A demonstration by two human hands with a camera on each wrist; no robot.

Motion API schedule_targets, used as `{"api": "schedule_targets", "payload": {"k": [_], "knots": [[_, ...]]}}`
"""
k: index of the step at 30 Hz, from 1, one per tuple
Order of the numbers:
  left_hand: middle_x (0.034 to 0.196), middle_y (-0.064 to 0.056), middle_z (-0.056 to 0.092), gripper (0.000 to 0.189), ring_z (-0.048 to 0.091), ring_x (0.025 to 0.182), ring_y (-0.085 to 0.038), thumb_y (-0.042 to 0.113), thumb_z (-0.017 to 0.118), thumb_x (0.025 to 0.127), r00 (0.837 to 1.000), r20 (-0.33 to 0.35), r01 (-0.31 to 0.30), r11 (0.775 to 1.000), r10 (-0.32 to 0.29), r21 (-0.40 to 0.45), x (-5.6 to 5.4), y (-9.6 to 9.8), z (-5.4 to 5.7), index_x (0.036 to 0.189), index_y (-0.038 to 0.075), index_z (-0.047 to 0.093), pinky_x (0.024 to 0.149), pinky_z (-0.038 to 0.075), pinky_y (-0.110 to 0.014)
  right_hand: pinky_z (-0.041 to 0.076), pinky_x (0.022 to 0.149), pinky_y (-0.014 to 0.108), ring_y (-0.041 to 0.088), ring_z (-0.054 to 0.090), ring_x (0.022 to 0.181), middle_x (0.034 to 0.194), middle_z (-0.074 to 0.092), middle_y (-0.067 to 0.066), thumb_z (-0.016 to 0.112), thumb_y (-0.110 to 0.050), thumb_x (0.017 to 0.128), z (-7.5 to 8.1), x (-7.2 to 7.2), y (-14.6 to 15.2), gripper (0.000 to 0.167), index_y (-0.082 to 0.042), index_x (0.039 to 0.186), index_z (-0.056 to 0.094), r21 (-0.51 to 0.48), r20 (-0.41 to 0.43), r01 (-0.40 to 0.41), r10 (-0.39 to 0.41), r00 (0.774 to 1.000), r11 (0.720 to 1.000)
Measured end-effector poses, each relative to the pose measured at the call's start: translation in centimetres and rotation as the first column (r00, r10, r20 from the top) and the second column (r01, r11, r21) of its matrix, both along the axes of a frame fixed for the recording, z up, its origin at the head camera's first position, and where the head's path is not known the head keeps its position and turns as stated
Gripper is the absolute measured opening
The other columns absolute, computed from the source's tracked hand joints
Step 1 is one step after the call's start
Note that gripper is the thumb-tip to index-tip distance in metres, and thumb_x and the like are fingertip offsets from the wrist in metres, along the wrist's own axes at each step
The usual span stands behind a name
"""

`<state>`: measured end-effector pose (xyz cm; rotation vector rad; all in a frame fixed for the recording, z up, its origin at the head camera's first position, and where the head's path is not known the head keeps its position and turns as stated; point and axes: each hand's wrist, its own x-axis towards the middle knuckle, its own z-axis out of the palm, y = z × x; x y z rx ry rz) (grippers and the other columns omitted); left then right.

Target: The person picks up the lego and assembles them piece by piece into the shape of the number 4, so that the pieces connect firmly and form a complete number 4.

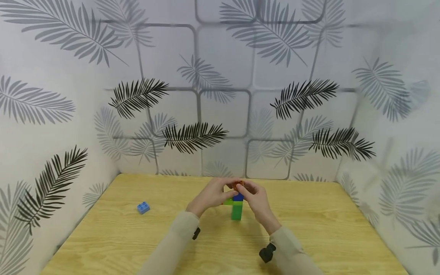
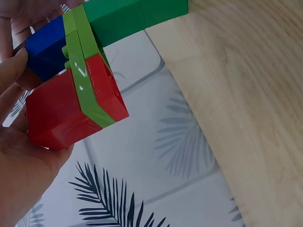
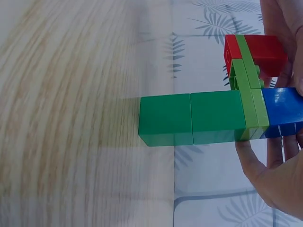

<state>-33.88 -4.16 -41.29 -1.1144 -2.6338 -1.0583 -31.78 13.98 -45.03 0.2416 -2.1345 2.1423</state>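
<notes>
A tower of toy building bricks stands on the table between both hands. Two green bricks (image 3: 215,116) form its base, with light green plates (image 3: 251,101) above them. A blue brick (image 2: 46,49) sits higher up, topped by an orange-red brick (image 1: 238,185). Red bricks (image 2: 57,111) are fixed to the plates' overhanging end on the left. The left hand (image 1: 217,193) holds the tower's upper left side, its palm by the red brick and its fingers reaching the top. With thumb and fingers, the right hand (image 1: 255,199) pinches the orange-red brick, which is partly hidden.
A loose light blue brick (image 1: 143,207) lies on the wooden table (image 1: 130,244), well left of the hands. Behind the table rises a pale wall (image 1: 227,114) with a leaf pattern, and similar walls flank it.
</notes>
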Motion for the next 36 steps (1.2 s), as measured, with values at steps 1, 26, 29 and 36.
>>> {"api": "schedule_targets", "payload": {"k": [1,26,29,36], "knots": [[0.113,0.002,0.068,0.041,0.061,0.06,-0.015,0.024,0.063,0.097,1.0,0.01,-0.003,1.0,0.003,0.007,0.0,-0.1,0.0,0.138,0.025,0.058,0.052,0.05,-0.027,0.053,0.095,0.039,0.012,0.066,0.103,0.119,0.068,0.01,0.067,-0.028,0.094,0.0,0.0,0.0,0.039,-0.008,0.127,0.065,0.001,-0.005,-0.002,0.002,1.0,1.0],[0.102,0.002,0.074,0.022,0.065,0.092,-0.013,0.026,0.069,0.093,0.977,0.12,-0.212,0.896,0.179,0.389,-0.3,-4.0,-1.3,0.112,0.015,0.074,0.081,0.052,-0.03,0.055,0.086,0.027,0.007,0.066,0.096,0.118,0.067,0.014,0.066,-0.018,0.095,-0.1,-0.5,0.3,0.037,-0.001,0.128,0.061,0.003,-0.057,-0.029,0.029,0.998,1.0],[0.099,0.001,0.074,0.018,0.065,0.088,-0.012,0.027,0.07,0.093,0.974,0.126,-0.225,0.884,0.189,0.411,-0.2,-4.7,-1.4,0.107,0.017,0.075,0.079,0.051,-0.027,0.055,0.087,0.028,0.007,0.066,0.096,0.116,0.067,0.012,0.066,-0.017,0.095,0.0,-0.5,0.3,0.037,-0.001,0.128,0.061,0.001,-0.057,-0.031,0.031,0.998,1.0],[0.096,-0.002,0.074,0.016,0.065,0.086,-0.023,0.029,0.069,0.093,0.969,0.189,-0.229,0.875,0.161,0.426,-0.1,-6.2,-1.3,0.104,0.019,0.075,0.073,0.052,-0.029,0.054,0.086,0.026,0.008,0.066,0.095,0.111,0.069,0.003,0.067,-0.018,0.095,-0.1,-0.5,0.4,0.039,0.0,0.129,0.06,-0.016,-0.057,-0.041,0.041,0.998,0.999]]}}
